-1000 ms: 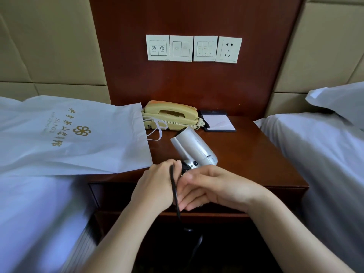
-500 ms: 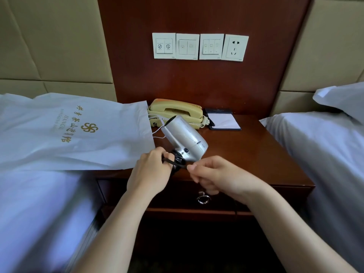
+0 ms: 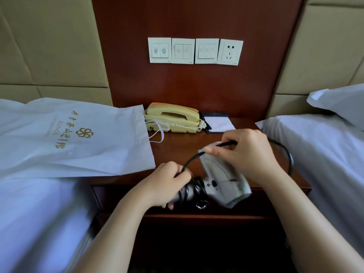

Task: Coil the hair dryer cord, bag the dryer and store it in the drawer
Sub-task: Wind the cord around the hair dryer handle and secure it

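Note:
A silver hair dryer (image 3: pixel 224 179) hangs over the front edge of the wooden nightstand (image 3: pixel 183 150). My left hand (image 3: pixel 167 185) grips its handle, where several turns of black cord (image 3: pixel 194 187) are wound. My right hand (image 3: pixel 246 152) pinches the cord (image 3: pixel 192 159) above the dryer body; the cord arcs from the left hand up to it and loops out behind the right wrist. A white drawstring bag (image 3: pixel 78 138) with gold lettering lies on the left bed, its mouth over the nightstand. The drawer (image 3: pixel 201 203) with a ring pull is closed below the dryer.
A beige telephone (image 3: pixel 173 120) and a notepad (image 3: pixel 218 124) sit at the back of the nightstand. Switches and a wall socket (image 3: pixel 229 52) are on the wood panel above. White beds flank the nightstand, with a pillow (image 3: pixel 340 103) on the right.
The dryer has tipped from nozzle-up to lying lower and rightward over the drawer front. My right hand rose up and right, drawing the cord into a wide arc.

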The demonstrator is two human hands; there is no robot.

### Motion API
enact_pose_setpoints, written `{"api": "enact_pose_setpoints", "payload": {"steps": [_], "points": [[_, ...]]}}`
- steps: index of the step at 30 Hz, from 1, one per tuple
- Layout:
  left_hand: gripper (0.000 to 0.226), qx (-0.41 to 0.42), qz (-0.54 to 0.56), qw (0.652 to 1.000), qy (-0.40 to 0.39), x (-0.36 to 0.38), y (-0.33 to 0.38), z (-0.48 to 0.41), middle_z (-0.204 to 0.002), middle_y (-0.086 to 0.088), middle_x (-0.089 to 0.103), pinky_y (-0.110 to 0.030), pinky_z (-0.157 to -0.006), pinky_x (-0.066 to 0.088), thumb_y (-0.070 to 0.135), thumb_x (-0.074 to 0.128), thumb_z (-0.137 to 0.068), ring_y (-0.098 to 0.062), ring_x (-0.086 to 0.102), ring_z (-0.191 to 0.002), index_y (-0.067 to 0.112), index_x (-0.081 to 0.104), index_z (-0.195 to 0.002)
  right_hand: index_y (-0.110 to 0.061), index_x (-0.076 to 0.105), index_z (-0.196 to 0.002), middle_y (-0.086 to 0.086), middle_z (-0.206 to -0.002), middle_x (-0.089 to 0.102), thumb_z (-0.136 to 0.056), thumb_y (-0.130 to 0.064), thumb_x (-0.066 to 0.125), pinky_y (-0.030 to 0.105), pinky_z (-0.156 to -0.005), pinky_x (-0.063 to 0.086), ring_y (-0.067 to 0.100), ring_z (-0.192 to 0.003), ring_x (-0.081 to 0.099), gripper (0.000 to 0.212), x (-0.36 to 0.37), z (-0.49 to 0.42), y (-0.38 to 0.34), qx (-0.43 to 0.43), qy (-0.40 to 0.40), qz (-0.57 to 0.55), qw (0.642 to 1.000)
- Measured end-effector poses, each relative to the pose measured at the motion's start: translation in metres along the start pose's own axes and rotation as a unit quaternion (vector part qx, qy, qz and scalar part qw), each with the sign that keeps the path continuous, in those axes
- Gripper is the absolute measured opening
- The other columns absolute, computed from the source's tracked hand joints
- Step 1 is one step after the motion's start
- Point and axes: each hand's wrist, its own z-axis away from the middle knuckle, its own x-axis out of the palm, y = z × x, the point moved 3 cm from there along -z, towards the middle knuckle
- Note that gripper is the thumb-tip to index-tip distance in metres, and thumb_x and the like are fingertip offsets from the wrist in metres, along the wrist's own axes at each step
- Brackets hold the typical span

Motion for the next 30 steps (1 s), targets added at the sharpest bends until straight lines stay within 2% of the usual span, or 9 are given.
{"api": "enact_pose_setpoints", "payload": {"steps": [4, 7, 11, 16, 19, 21, 23, 26, 30], "points": [[0.037, 0.012, 0.070, 0.995, -0.066, 0.003, 0.009, 0.003, -0.048, -0.009, 0.059, -0.026, -0.038, 0.040, 0.028, 0.041, -0.090, -0.022, 0.053, -0.037, 0.000, 0.063, -0.099, -0.016, 0.048, -0.048, -0.006, -0.040, 0.040, -0.062, -0.065, 0.062, 0.020, -0.046, 0.025, 0.008, -0.045, 0.037, 0.053, 0.000, -0.006, 0.015, 0.045, -0.012, -0.103, 0.994], [0.031, -0.005, 0.111, 0.989, -0.096, 0.003, 0.006, 0.002, -0.046, -0.009, 0.056, -0.024, -0.035, 0.038, 0.024, 0.044, -0.093, -0.021, 0.052, -0.035, -0.001, 0.061, -0.097, -0.017, 0.040, -0.043, -0.008, -0.040, 0.034, -0.078, -0.044, 0.068, 0.020, -0.046, 0.023, 0.006, -0.044, 0.030, 0.052, 0.009, -0.012, 0.026, 0.056, -0.020, -0.194, 0.979], [0.022, -0.034, 0.166, 0.979, -0.114, 0.006, 0.003, 0.005, -0.046, -0.009, 0.056, -0.020, -0.033, 0.036, 0.025, 0.047, -0.092, -0.020, 0.050, -0.033, 0.005, 0.056, -0.093, -0.013, 0.033, -0.046, 0.001, -0.049, 0.024, -0.091, -0.025, 0.058, 0.022, -0.045, 0.018, 0.009, -0.047, 0.020, 0.052, 0.018, -0.016, 0.038, 0.093, -0.022, -0.284, 0.954], [0.026, 0.016, 0.254, 0.957, -0.141, 0.004, 0.005, 0.004, -0.043, -0.011, 0.055, -0.025, -0.037, 0.040, 0.031, 0.053, -0.075, -0.021, 0.052, -0.033, 0.009, 0.063, -0.065, -0.004, 0.044, -0.055, -0.005, -0.044, 0.032, -0.096, -0.021, 0.049, 0.018, -0.041, 0.023, 0.007, -0.042, 0.026, 0.044, 0.024, -0.015, 0.052, 0.190, -0.024, -0.382, 0.904], [0.029, -0.024, 0.250, 0.968, -0.025, -0.001, 0.000, -0.009, -0.037, -0.001, 0.058, -0.020, -0.036, 0.043, 0.029, 0.060, -0.079, -0.007, 0.054, -0.032, 0.010, 0.059, -0.057, 0.008, 0.050, -0.069, 0.007, -0.057, 0.040, -0.094, -0.007, 0.051, 0.023, -0.052, 0.028, 0.018, -0.051, 0.037, 0.029, 0.035, -0.003, 0.051, 0.201, -0.071, -0.376, 0.902], [0.044, -0.062, 0.272, 0.960, -0.008, -0.004, -0.001, -0.017, -0.027, 0.002, 0.051, -0.016, -0.028, 0.036, 0.018, 0.050, -0.093, -0.006, 0.049, -0.023, 0.011, 0.057, -0.050, -0.001, 0.049, -0.061, -0.003, -0.046, 0.047, -0.088, 0.010, 0.048, 0.018, -0.048, 0.035, 0.006, -0.040, 0.045, 0.030, 0.045, 0.006, 0.047, 0.211, -0.129, -0.358, 0.900], [0.068, -0.081, 0.300, 0.951, -0.007, -0.012, 0.000, -0.020, -0.022, 0.002, 0.044, -0.017, -0.029, 0.035, 0.012, 0.037, -0.097, -0.006, 0.045, -0.020, 0.013, 0.056, -0.032, -0.015, 0.047, -0.049, -0.008, -0.031, 0.039, -0.088, 0.006, 0.049, 0.013, -0.037, 0.031, 0.003, -0.029, 0.036, 0.044, 0.054, 0.012, 0.041, 0.201, -0.156, -0.346, 0.903], [0.040, -0.082, 0.428, 0.899, 0.046, -0.019, 0.001, -0.015, -0.037, -0.011, 0.056, -0.020, -0.024, 0.031, 0.027, 0.044, -0.088, -0.015, 0.043, -0.022, 0.000, 0.058, -0.063, -0.015, 0.051, -0.056, -0.008, -0.036, 0.038, -0.098, -0.021, 0.042, 0.017, -0.037, 0.029, 0.006, -0.033, 0.031, 0.044, 0.060, 0.015, 0.035, 0.181, -0.200, -0.322, 0.908], [0.041, -0.064, 0.539, 0.829, 0.135, -0.020, -0.031, -0.008, -0.056, -0.017, 0.060, -0.015, -0.031, 0.031, 0.028, 0.031, -0.092, -0.018, 0.041, -0.030, 0.001, 0.060, -0.080, -0.013, 0.050, -0.062, -0.004, -0.049, 0.047, -0.098, -0.031, 0.039, 0.019, -0.049, 0.036, 0.006, -0.043, 0.040, 0.042, 0.061, 0.027, 0.011, 0.080, -0.292, -0.168, 0.938]]}}
